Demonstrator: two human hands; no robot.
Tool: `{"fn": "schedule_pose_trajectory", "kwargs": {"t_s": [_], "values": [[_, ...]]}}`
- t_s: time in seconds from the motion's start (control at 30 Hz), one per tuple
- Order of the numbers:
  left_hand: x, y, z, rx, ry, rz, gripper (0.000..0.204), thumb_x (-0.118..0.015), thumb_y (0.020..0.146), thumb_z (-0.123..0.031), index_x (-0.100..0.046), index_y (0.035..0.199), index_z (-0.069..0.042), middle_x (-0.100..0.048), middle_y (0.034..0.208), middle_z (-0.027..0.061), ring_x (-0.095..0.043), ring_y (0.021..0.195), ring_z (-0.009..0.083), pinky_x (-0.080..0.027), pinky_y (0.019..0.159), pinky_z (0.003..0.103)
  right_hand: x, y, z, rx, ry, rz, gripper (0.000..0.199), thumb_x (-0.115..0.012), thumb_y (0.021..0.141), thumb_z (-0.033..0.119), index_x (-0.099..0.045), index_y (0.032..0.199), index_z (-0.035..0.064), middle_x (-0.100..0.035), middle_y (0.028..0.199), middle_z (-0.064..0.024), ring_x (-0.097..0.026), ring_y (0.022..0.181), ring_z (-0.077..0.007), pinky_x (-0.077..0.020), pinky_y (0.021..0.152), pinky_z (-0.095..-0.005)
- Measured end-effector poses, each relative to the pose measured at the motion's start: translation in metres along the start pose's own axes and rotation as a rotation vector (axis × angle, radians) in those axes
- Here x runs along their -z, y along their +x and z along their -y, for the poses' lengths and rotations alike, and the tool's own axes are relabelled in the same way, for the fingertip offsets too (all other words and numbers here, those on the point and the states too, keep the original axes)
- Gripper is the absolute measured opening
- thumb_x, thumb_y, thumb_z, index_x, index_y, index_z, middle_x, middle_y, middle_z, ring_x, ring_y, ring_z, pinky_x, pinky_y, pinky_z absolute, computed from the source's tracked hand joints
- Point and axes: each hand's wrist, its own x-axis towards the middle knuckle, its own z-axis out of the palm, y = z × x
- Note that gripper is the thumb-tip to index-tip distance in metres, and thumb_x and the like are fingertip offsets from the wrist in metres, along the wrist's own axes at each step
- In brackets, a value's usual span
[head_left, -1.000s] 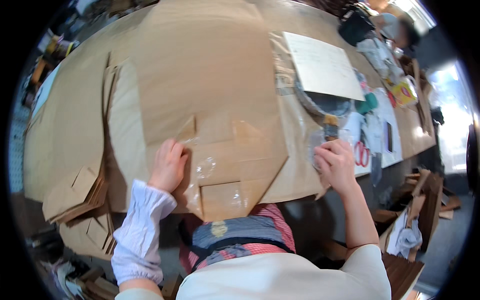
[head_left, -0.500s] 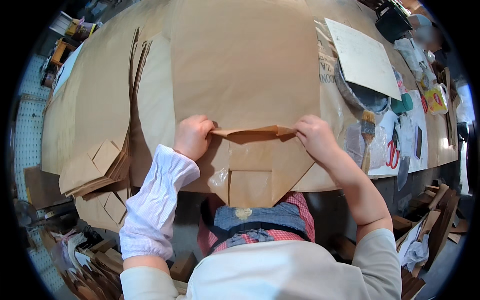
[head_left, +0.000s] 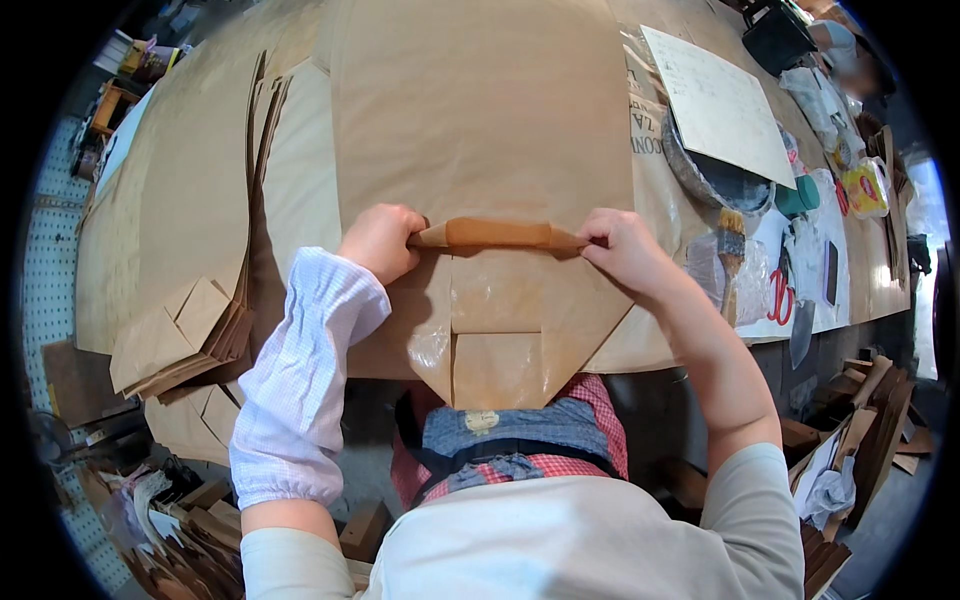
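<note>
A large brown paper bag (head_left: 484, 120) lies lengthwise on the table in front of me, its folded end toward my body and reaching to the table's near edge. Glossy, wet-looking patches show on the folded panels (head_left: 497, 292). A raised paper flap (head_left: 498, 234) runs across the bag between my hands. My left hand (head_left: 383, 243) pinches the flap's left end, while the right end is between the fingers of my right hand (head_left: 622, 248). A white checked sleeve cover is on my left forearm.
Stacked brown paper bags (head_left: 195, 200) with folded ends lie at left. On the right are a basin (head_left: 700, 165) partly under a white board (head_left: 715, 105), a brush (head_left: 732, 250), red-handled scissors (head_left: 781, 300) and a blade (head_left: 802, 332). Another person (head_left: 860, 70) is at the far right.
Both hands have moved slightly away from my body with the flap. The flap has turned, so its darker face shows as a wider band. The whole view has shifted slightly.
</note>
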Motion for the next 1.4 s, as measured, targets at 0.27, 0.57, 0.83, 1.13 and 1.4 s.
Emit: {"fn": "schedule_pose_trajectory", "kwargs": {"t_s": [0.27, 0.57, 0.83, 1.13, 1.4], "values": [[-0.053, -0.059, -0.005, -0.179, 0.499, -0.404, 0.037, -0.061, 0.075, -0.006, -0.063, 0.112, -0.003, -0.065, 0.111, 0.0133, -0.062, 0.105, 0.0278, -0.051, 0.086, 0.038, -0.02, -0.045, 0.032, 0.319, -0.679, -0.047, 0.029, -0.06, 0.07, 0.008, -0.062, 0.099, 0.0026, -0.06, 0.092, -0.0068, -0.061, 0.084, -0.0224, -0.0528, 0.07, -0.0308], [-0.039, -0.091, -0.033, -0.257, 0.195, -0.049, 0.045, -0.052, 0.081, -0.005, -0.056, 0.126, -0.01, -0.046, 0.143, 0.0125, -0.038, 0.136, 0.0338, -0.024, 0.114, 0.052, -0.013, -0.08, 0.061, 0.231, -0.337, 0.109, 0.056, -0.056, 0.071, -0.004, -0.054, 0.128, 0.0009, -0.054, 0.131, -0.0182, -0.054, 0.118, -0.0335, -0.0475, 0.096, -0.0392], [-0.041, -0.091, -0.013, -0.324, -0.263, 0.187, 0.043, -0.057, 0.064, -0.009, -0.065, 0.106, -0.011, -0.029, 0.156, 0.0161, -0.015, 0.143, 0.0477, -0.007, 0.113, 0.065, -0.056, -0.121, 0.069, 0.138, -0.339, -0.129, 0.042, -0.067, 0.065, 0.006, -0.062, 0.107, -0.0003, -0.06, 0.107, -0.0143, -0.059, 0.101, -0.0331, -0.0489, 0.086, -0.0418], [-0.031, -0.101, -0.033, -0.292, -0.174, 0.122, 0.045, -0.072, 0.061, -0.013, -0.064, 0.105, -0.007, -0.03, 0.152, 0.0214, -0.019, 0.141, 0.0487, -0.018, 0.113, 0.06, -0.053, -0.123, 0.054, 0.187, -0.166, -0.142, 0.037, -0.078, 0.065, 0.01, -0.065, 0.099, 0.0029, -0.062, 0.096, -0.0117, -0.062, 0.089, -0.03, -0.0507, 0.077, -0.039], [-0.044, -0.078, -0.017, -0.05, -0.478, -0.255, 0.014, -0.069, 0.078, -0.005, -0.057, 0.077, 0.001, -0.059, 0.099, 0.0137, -0.055, 0.096, 0.0318, -0.045, 0.083, 0.037, -0.035, -0.076, 0.041, -0.038, 0.132, -0.22, 0.011, -0.075, 0.074, 0.006, -0.065, 0.076, 0.0022, -0.061, 0.076, -0.01, -0.056, 0.074, -0.0273, -0.0463, 0.066, -0.0365]]}}
